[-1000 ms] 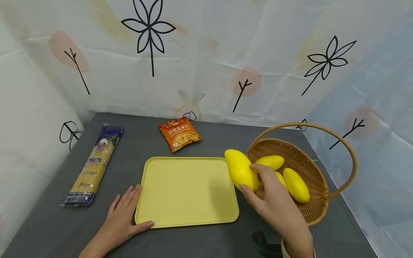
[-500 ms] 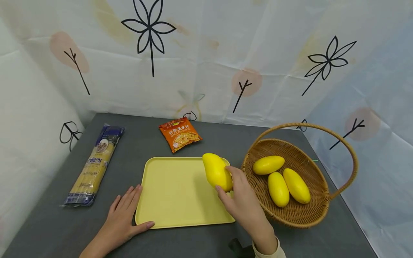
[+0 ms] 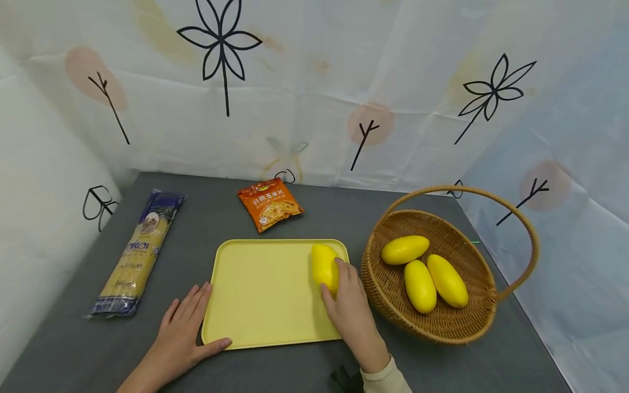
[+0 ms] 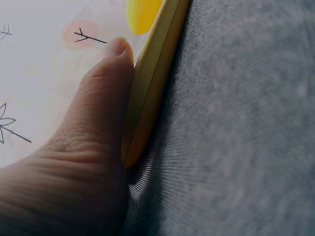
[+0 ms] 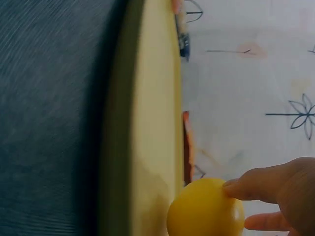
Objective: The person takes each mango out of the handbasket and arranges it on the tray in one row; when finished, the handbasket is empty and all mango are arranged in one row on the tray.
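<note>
My right hand [image 3: 350,308] holds a yellow mango [image 3: 325,267] between thumb and fingers, at the right side of a pale yellow tray [image 3: 265,295]. In the right wrist view the mango [image 5: 204,209] is right at the tray's surface, with the thumb against its side. My left hand [image 3: 182,333] lies with fingers extended at the tray's left front corner. Its thumb [image 4: 110,83] touches the tray's edge in the left wrist view. To the right, a wicker basket [image 3: 393,305] with a tall handle holds three more mangoes [image 3: 420,286].
An orange snack packet [image 3: 270,204] lies behind the tray on the grey table [image 3: 275,371]. On the left is a long pack of noodles [image 3: 137,254] with blue ends. A patterned white cloth [image 3: 295,82] rises along the back and sides.
My right hand has carried the mango left from over the basket and lowered it to the right part of the tray. The left hand has stayed at the corner.
</note>
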Demonstrator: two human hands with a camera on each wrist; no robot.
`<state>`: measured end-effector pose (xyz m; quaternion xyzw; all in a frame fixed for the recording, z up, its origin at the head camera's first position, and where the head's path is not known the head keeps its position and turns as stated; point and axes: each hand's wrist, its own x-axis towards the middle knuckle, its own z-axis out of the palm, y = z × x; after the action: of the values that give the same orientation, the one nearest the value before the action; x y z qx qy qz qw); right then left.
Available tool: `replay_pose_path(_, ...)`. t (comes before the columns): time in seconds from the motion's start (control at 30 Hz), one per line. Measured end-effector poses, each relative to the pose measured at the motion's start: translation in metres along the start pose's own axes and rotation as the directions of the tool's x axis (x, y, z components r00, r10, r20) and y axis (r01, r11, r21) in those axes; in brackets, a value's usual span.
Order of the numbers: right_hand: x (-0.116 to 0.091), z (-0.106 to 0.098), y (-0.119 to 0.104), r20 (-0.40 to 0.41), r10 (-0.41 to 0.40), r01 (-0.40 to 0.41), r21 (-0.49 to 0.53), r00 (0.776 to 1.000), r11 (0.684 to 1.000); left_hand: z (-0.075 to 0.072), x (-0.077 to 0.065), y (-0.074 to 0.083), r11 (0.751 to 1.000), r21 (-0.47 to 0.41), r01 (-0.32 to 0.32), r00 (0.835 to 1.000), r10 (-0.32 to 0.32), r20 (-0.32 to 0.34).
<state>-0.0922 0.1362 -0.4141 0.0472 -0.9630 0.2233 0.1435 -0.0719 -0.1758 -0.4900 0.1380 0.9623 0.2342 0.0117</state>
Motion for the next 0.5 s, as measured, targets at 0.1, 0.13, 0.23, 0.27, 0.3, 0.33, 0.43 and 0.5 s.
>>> replay_pose_path(0.1, 0.001, 0.006, 0.004, -0.011, 0.013, -0.013, -0.024, 1.0, 1.0, 0.0, -0.001, 0.0, 1.0, 0.008, 0.01, 1.0, -0.01, 0.005)
replay_pose_path(0.13, 0.002, 0.008, 0.005, -0.016, 0.018, -0.019, -0.029, 1.0, 0.999, 0.0, -0.001, 0.0, 1.0, 0.01, 0.012, 1.0, -0.012, 0.006)
replay_pose_path(0.23, 0.003, 0.012, 0.007, -0.028, 0.038, -0.039, -0.042, 0.999, 0.998, 0.0, -0.001, 0.0, 1.0, 0.013, 0.016, 1.0, -0.016, 0.01)
replay_pose_path(0.27, 0.003, 0.014, 0.008, -0.029, 0.043, -0.045, -0.045, 0.999, 0.998, 0.0, -0.001, 0.0, 1.0, 0.014, 0.016, 1.0, -0.016, 0.01)
replay_pose_path(0.3, 0.003, 0.015, 0.008, -0.028, 0.049, -0.051, -0.05, 0.998, 0.997, 0.0, -0.001, 0.0, 1.0, 0.013, 0.016, 1.0, -0.017, 0.01)
replay_pose_path(0.33, 0.003, 0.015, 0.008, -0.025, 0.054, -0.055, -0.053, 0.998, 0.997, 0.0, -0.001, 0.0, 1.0, 0.011, 0.016, 1.0, -0.016, 0.01)
replay_pose_path(0.43, 0.002, 0.016, 0.008, -0.015, 0.061, -0.062, -0.066, 0.998, 0.996, 0.0, 0.0, 0.0, 1.0, 0.004, 0.016, 1.0, -0.016, 0.01)
replay_pose_path(0.5, 0.002, 0.015, 0.008, -0.011, 0.064, -0.064, -0.07, 0.998, 0.995, 0.0, 0.0, 0.0, 1.0, 0.002, 0.016, 1.0, -0.016, 0.011)
